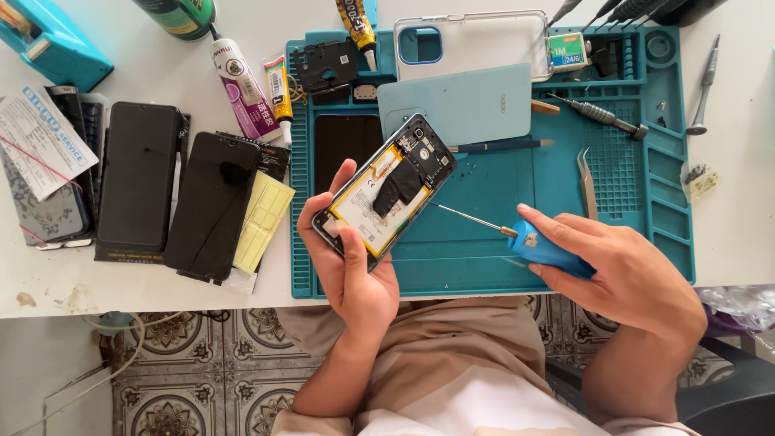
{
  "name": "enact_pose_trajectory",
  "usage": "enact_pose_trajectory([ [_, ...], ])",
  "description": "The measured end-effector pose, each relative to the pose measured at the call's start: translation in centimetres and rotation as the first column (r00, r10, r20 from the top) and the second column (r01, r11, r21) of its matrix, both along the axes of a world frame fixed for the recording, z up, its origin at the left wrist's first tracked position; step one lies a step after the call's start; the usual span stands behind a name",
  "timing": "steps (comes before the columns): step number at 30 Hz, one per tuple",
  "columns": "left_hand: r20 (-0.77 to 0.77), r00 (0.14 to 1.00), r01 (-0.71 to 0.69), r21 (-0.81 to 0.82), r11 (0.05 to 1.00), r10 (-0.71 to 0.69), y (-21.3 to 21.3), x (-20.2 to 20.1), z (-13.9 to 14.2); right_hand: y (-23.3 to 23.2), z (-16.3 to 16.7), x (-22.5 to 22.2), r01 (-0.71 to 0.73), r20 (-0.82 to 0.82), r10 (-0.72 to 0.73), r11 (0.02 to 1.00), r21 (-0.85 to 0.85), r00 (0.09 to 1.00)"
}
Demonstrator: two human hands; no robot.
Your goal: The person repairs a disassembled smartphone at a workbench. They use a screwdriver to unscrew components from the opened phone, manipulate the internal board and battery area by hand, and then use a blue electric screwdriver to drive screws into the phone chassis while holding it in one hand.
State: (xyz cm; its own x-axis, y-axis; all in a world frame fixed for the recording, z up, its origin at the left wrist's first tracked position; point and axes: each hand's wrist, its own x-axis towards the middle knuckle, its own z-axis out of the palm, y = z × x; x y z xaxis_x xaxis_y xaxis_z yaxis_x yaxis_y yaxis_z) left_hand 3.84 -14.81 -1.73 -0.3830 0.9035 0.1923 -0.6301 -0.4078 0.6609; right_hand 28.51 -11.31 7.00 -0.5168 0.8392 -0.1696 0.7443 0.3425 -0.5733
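left hand point(355, 270) is cradling the opened phone point(386, 192); right hand point(622, 270) is gripping the screwdriver point(517, 238). tip could be slipping into the battery point(373, 206).

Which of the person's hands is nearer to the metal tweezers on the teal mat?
Right. The right hand, holding the blue screwdriver, is just below the tweezers; the left hand holds the opened phone, farther left.
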Motion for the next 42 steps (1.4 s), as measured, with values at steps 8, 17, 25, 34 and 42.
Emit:
enact_pose_trajectory([
  [8, -0.424, 0.906, 0.002, -0.006, 1.0, -0.005, 0.0, 0.2, 0.5, -0.4, -0.9, 0.6, 0.033, -0.08, -0.027, 0.996, 0.083, 0.996],
  [17, 0.024, 0.999, 0.03, -0.079, 0.996, -0.028, 0.5, 0.2, 1.3, -1.2, -2.3, 1.7, 0.152, -0.125, -0.138, 0.983, 0.107, 0.982],
  [25, 0.294, 0.937, 0.189, 0.027, 0.982, -0.189, 0.0, -0.6, -0.2, -1.0, -3.4, 3.8, 0.172, -0.231, -0.173, 0.985, -0.026, 0.957],
  [34, 0.086, 0.989, 0.137, -0.157, 0.978, -0.124, 0.4, 0.3, -1.3, -1.7, -3.8, -3.0, -0.188, -0.667, 0.145, 0.982, 0.007, 0.731],
  [42, 0.105, 0.878, 0.478, -0.156, 0.865, -0.467, 0.4, 0.1, -2.6, 0.0, -3.6, -4.0, -0.083, -0.764, -0.061, 0.985, -0.148, 0.642],
])
